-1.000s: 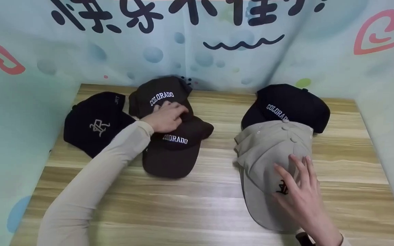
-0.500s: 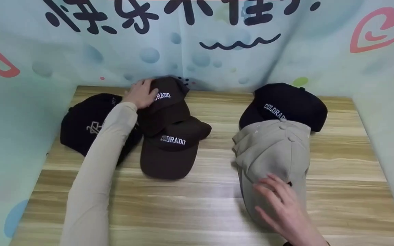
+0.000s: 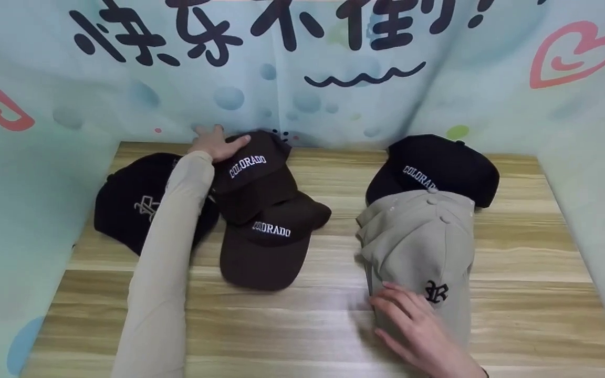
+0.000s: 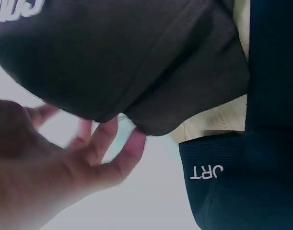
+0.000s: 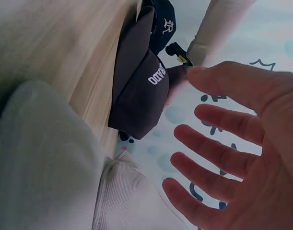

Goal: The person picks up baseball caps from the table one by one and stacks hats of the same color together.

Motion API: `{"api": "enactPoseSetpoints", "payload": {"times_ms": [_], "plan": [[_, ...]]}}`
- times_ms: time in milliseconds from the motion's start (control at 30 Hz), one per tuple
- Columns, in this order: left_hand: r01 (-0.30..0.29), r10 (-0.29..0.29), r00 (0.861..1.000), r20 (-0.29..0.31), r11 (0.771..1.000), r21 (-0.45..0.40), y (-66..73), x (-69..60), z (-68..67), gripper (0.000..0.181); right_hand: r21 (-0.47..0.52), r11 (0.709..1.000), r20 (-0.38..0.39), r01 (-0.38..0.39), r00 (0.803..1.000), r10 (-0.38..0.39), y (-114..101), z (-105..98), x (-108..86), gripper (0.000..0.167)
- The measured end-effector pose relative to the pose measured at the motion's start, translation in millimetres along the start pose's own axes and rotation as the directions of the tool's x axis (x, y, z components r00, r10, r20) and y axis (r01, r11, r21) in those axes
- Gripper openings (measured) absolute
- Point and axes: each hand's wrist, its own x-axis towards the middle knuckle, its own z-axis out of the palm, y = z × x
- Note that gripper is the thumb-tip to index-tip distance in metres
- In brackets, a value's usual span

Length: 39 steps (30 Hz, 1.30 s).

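Note:
In the head view my left hand [image 3: 217, 146] is at the back left edge of a brown baseball cap [image 3: 266, 152] lettered COLORADO. Its fingers are spread and the thumb lies along the crown; in the left wrist view the fingertips [image 4: 134, 139] meet the cap's edge, partly hidden by it. This cap overlaps a second brown COLORADO cap [image 3: 263, 265] in front. My right hand [image 3: 413, 325] hovers over the left side of the brim of a nested stack of grey caps [image 3: 418, 252]. In the right wrist view its fingers are spread and hold nothing.
A dark cap [image 3: 121, 210] with an R emblem sits left of the brown caps, partly behind my left sleeve [image 3: 160, 273]. A dark COLORADO cap [image 3: 449, 163] stands behind the grey stack. Patterned cloth walls [image 3: 323, 115] border the wooden table [image 3: 292, 331].
My left hand moved from between the brown caps to the rear one's back left edge, and its fingers have spread. My right hand shifted left and toward me along the grey stack.

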Motion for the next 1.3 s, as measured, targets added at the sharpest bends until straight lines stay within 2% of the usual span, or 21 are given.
{"api": "enactPoseSetpoints", "payload": {"times_ms": [100,167,333,367,433,500,567,667,767,867,967,1067,1133,1167,1233,1300], "plan": [[0.030,-0.030,1.000,0.002,0.999,0.011,2.5,-2.3,-8.6,0.098,-0.003,1.000,0.006,0.008,1.000,-0.008,-1,1,-0.2,0.045],[0.048,-0.048,0.999,0.000,0.999,-0.016,4.2,-4.4,-16.0,0.098,0.000,1.000,0.020,0.003,1.000,-0.003,-1,1,-0.3,0.044],[0.030,-0.049,0.994,-0.099,0.982,-0.186,10.1,-6.5,-32.8,0.072,-0.001,1.000,0.045,-0.024,0.999,0.024,-2,3,-0.5,0.043],[0.021,-0.046,0.993,-0.104,0.975,-0.222,11.1,-6.6,-35.8,0.064,-0.001,1.000,0.047,-0.027,0.999,0.027,-2,4,-0.6,0.041],[-0.008,-0.012,0.997,-0.072,0.961,-0.277,12.7,-6.3,-41.7,0.054,0.008,0.999,0.062,-0.038,0.997,0.038,-2,5,-1.1,0.034],[-0.039,0.042,0.999,0.001,0.929,-0.367,13.7,-6.8,-45.8,0.041,0.017,0.999,0.067,-0.037,0.997,0.036,-2,7,-1.9,0.035],[-0.073,0.119,0.990,0.076,0.890,-0.451,14.2,-7.3,-47.5,0.031,0.023,0.999,0.070,-0.035,0.997,0.034,-1,8,-2.4,0.041],[-0.111,0.230,0.962,0.145,0.820,-0.561,16.0,-7.8,-45.1,0.017,0.023,0.999,0.061,-0.026,0.998,0.024,-1,10,-2.4,0.045],[-0.150,0.312,0.935,0.168,0.777,-0.611,19.7,-8.0,-42.4,0.011,0.024,0.999,0.059,-0.027,0.998,0.025,-2,11,-2.0,0.045],[-0.195,0.392,0.908,0.150,0.710,-0.677,25.3,-9.2,-42.4,0.007,0.025,0.999,0.057,-0.032,0.998,0.031,-2,11,-2.0,0.041],[-0.250,0.440,0.895,0.076,0.635,-0.731,30.6,-11.7,-46.1,0.008,0.028,0.999,0.052,-0.036,0.998,0.034,-2,10,-2.1,0.040],[-0.304,0.446,0.895,-0.015,0.584,-0.752,32.6,-15.6,-52.1,0.016,0.027,0.998,0.062,-0.051,0.997,0.049,-2,9,-3.0,0.043],[-0.320,0.432,0.899,-0.065,0.548,-0.773,32.4,-19.2,-56.0,0.022,0.026,0.998,0.068,-0.058,0.996,0.056,-3,9,-3.7,0.044],[-0.325,0.429,0.900,-0.079,0.539,-0.777,32.0,-21.5,-58.1,0.023,0.022,0.998,0.065,-0.058,0.996,0.056,-3,9,-4.1,0.044],[-0.329,0.417,0.904,-0.095,0.536,-0.778,32.4,-26.5,-61.7,0.024,0.013,0.998,0.065,-0.064,0.996,0.063,-2,8,-5.0,0.044],[-0.338,0.405,0.908,-0.108,0.555,-0.760,34.8,-32.4,-65.4,0.026,0.008,0.997,0.069,-0.072,0.995,0.071,-2,8,-5.5,0.043]]}}
